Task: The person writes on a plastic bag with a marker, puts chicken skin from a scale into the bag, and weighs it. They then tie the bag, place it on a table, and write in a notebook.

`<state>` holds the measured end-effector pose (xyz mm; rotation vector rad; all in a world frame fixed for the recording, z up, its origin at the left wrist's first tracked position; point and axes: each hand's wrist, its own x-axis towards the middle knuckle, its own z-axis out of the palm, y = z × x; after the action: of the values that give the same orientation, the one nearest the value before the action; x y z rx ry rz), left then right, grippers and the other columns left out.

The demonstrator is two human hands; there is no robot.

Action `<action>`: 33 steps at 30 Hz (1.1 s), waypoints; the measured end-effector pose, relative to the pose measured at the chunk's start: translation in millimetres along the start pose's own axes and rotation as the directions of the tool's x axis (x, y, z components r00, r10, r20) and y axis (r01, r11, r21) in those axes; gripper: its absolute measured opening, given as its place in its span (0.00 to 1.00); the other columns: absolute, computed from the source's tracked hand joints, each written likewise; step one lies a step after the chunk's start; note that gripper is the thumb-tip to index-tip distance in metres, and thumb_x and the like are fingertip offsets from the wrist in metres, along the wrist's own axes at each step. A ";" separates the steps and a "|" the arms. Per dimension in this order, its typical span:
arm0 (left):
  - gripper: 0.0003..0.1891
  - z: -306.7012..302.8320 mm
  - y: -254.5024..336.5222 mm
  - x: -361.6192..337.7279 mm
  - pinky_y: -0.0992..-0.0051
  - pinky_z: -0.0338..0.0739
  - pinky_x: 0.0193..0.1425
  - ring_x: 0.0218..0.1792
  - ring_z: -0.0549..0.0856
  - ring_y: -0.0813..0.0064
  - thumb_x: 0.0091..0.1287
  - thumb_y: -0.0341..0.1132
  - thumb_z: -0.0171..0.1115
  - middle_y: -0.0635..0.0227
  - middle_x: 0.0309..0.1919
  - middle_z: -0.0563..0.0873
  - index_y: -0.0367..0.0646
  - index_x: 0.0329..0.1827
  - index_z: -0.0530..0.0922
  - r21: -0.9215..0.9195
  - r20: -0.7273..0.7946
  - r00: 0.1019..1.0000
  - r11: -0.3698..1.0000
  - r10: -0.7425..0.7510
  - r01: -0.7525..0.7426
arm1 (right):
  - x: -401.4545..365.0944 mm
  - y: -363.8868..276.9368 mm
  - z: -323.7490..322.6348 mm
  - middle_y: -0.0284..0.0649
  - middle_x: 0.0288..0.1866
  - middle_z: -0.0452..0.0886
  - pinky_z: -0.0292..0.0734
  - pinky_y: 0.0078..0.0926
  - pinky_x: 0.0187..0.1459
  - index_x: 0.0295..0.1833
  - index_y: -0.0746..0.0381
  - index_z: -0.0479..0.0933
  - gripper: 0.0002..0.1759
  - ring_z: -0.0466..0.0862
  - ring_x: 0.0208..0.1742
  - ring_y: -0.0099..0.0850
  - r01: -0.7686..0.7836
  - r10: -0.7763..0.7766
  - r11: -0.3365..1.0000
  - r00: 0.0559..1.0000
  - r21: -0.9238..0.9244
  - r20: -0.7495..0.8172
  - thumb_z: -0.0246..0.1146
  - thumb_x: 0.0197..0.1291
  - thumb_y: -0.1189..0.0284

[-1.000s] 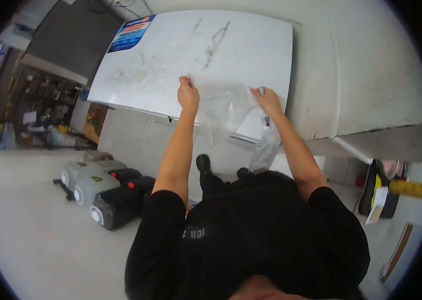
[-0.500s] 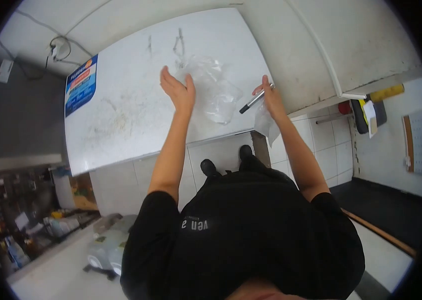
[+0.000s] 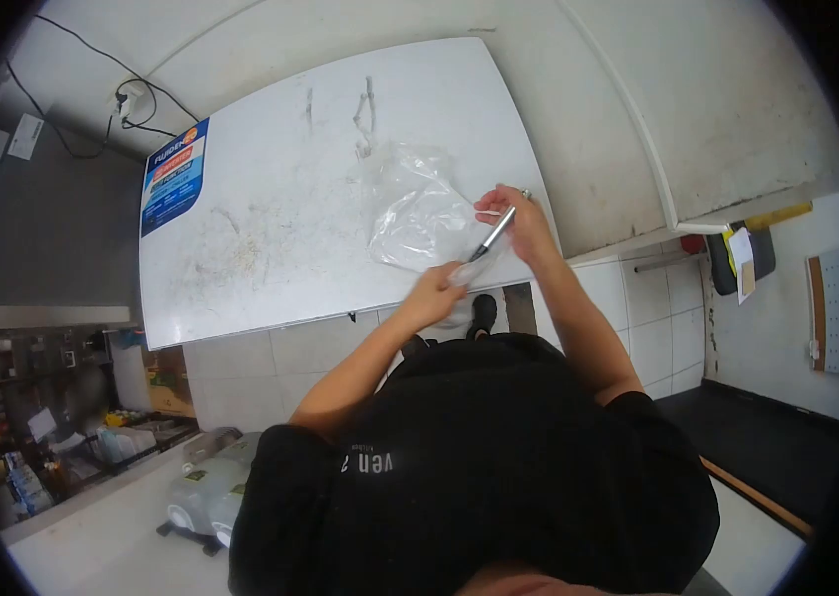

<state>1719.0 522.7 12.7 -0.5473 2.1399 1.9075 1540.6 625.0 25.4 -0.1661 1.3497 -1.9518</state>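
Note:
A clear plastic bag (image 3: 418,223) lies crumpled on the white top of a chest-like unit (image 3: 280,189). At the unit's front edge, my left hand (image 3: 434,295) is closed on a second piece of clear plastic (image 3: 474,270), which looks like another bag and partly hangs below the edge. My right hand (image 3: 527,230) holds a silver marker (image 3: 499,230) slantwise, its dark end pointing down toward my left hand. Some fingers of the right hand are curled near the lying bag. Whether the right hand also grips the plastic is hard to make out.
A blue label (image 3: 173,179) is stuck on the unit's left end, and dark smudges mark its top. Behind it are a wall socket with black cables (image 3: 132,104). Clear bottles (image 3: 203,492) stand at lower left, cluttered shelves further left.
My left hand has come down and right from above the lying bag to the front edge, closing on the plastic. My right hand has shifted slightly down, still with the marker.

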 end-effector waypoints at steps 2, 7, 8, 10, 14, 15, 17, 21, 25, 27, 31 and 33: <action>0.20 -30.9 -20.2 -15.5 0.67 0.78 0.37 0.31 0.85 0.62 0.58 0.30 0.64 0.55 0.30 0.85 0.39 0.55 0.76 0.404 -0.257 0.945 0.911 0.201 -0.084 | 13.5 -23.1 -8.7 0.42 0.36 0.82 0.75 0.25 0.28 0.41 0.67 0.79 0.16 0.84 0.37 0.29 -0.093 0.125 0.953 0.988 -0.287 0.096 0.58 0.63 0.63; 0.20 -74.7 -55.0 12.5 0.62 0.78 0.46 0.42 0.84 0.57 0.52 0.26 0.62 0.51 0.43 0.84 0.42 0.51 0.79 0.637 -0.436 0.759 0.762 0.483 -0.118 | 51.2 45.5 3.7 0.46 0.37 0.82 0.78 0.34 0.34 0.48 0.64 0.79 0.16 0.85 0.37 0.36 0.262 0.236 0.398 0.897 -0.879 0.374 0.58 0.62 0.64; 0.20 -78.5 -62.9 17.9 0.62 0.78 0.46 0.42 0.84 0.57 0.52 0.26 0.62 0.51 0.43 0.84 0.42 0.51 0.79 0.637 -0.441 0.756 0.762 0.484 -0.117 | 61.8 73.1 -1.0 0.47 0.39 0.83 0.78 0.37 0.38 0.48 0.64 0.79 0.17 0.84 0.39 0.41 0.452 0.081 0.236 0.873 -0.860 0.481 0.58 0.62 0.63; 0.21 -85.4 -66.1 24.7 0.61 0.77 0.49 0.47 0.83 0.58 0.50 0.22 0.60 0.58 0.50 0.82 0.46 0.50 0.80 0.735 -0.278 0.894 0.677 0.352 -0.038 | 66.2 77.6 -4.2 0.49 0.40 0.83 0.77 0.39 0.42 0.48 0.65 0.79 0.18 0.83 0.41 0.45 0.599 -0.055 0.032 0.800 -0.800 0.597 0.58 0.62 0.62; 0.22 -94.7 -83.0 -12.5 0.65 0.78 0.49 0.48 0.82 0.57 0.51 0.20 0.58 0.62 0.51 0.82 0.45 0.50 0.80 0.663 -0.189 0.937 0.743 0.293 -0.098 | 43.4 65.9 -44.7 0.48 0.40 0.83 0.75 0.43 0.46 0.45 0.57 0.81 0.14 0.81 0.43 0.48 0.648 0.487 0.031 0.655 -0.761 0.578 0.60 0.57 0.62; 0.22 -95.5 -86.1 -23.0 0.65 0.79 0.48 0.46 0.83 0.59 0.51 0.20 0.58 0.65 0.51 0.81 0.47 0.50 0.80 0.657 -0.179 0.949 0.749 0.258 -0.079 | 34.1 61.5 -55.9 0.47 0.39 0.83 0.75 0.43 0.45 0.42 0.57 0.82 0.13 0.82 0.42 0.48 0.653 0.510 0.029 0.641 -0.756 0.573 0.60 0.56 0.63; 0.22 -96.3 -94.4 -36.8 0.66 0.79 0.47 0.45 0.83 0.61 0.50 0.20 0.59 0.68 0.51 0.80 0.50 0.50 0.80 0.649 -0.173 0.959 0.758 0.226 -0.061 | 17.7 45.6 -67.3 0.47 0.38 0.83 0.76 0.43 0.44 0.39 0.57 0.83 0.11 0.82 0.41 0.47 0.661 0.535 0.022 0.626 -0.750 0.567 0.61 0.55 0.63; 0.21 -95.2 -103.7 -55.0 0.68 0.79 0.44 0.43 0.84 0.63 0.53 0.20 0.58 0.67 0.50 0.81 0.48 0.50 0.80 0.703 -0.260 0.917 0.710 0.304 -0.036 | 4.0 21.3 -69.7 0.47 0.36 0.84 0.76 0.44 0.39 0.40 0.59 0.83 0.15 0.82 0.36 0.47 0.556 0.554 -0.130 0.728 -0.821 0.405 0.59 0.59 0.60; 0.17 -90.7 -68.3 -56.3 0.70 0.78 0.45 0.44 0.84 0.66 0.62 0.21 0.51 0.62 0.49 0.83 0.44 0.52 0.79 -0.008 -0.472 0.877 0.995 0.087 -0.103 | -25.2 -15.1 6.0 0.36 0.25 0.77 0.70 0.29 0.30 0.31 0.62 0.78 0.20 0.74 0.24 0.30 -0.074 0.210 0.889 0.943 -0.451 0.260 0.58 0.66 0.57; 0.13 -65.4 -28.0 -42.9 0.71 0.76 0.48 0.41 0.83 0.71 0.70 0.28 0.47 0.61 0.44 0.85 0.39 0.53 0.76 0.069 -0.444 0.812 0.918 0.378 -0.390 | -20.7 -1.2 32.0 0.32 0.23 0.74 0.68 0.25 0.29 0.27 0.61 0.75 0.22 0.72 0.23 0.27 -0.050 0.087 0.991 0.951 -0.128 0.298 0.58 0.67 0.55; 0.13 -34.3 4.0 -26.5 0.71 0.75 0.47 0.37 0.81 0.72 0.75 0.37 0.48 0.63 0.36 0.84 0.37 0.51 0.76 0.134 -0.147 0.902 0.912 0.406 -0.388 | -15.9 12.5 70.2 0.29 0.17 0.65 0.64 0.21 0.28 0.19 0.53 0.63 0.25 0.67 0.21 0.24 -0.135 0.133 0.919 0.991 0.371 0.029 0.59 0.66 0.54; 0.15 -18.9 -3.3 -21.0 0.71 0.74 0.44 0.33 0.80 0.72 0.75 0.41 0.47 0.63 0.31 0.81 0.38 0.45 0.76 0.274 -0.251 0.871 0.894 0.422 -0.354 | -10.1 17.7 57.6 0.27 0.15 0.63 0.61 0.21 0.21 0.16 0.49 0.59 0.27 0.64 0.16 0.22 -0.195 0.191 0.893 0.980 0.406 0.049 0.57 0.67 0.53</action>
<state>1740.9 506.4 20.7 -0.4062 2.8070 1.8256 1584.9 585.0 38.5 0.1577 0.8844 -2.0090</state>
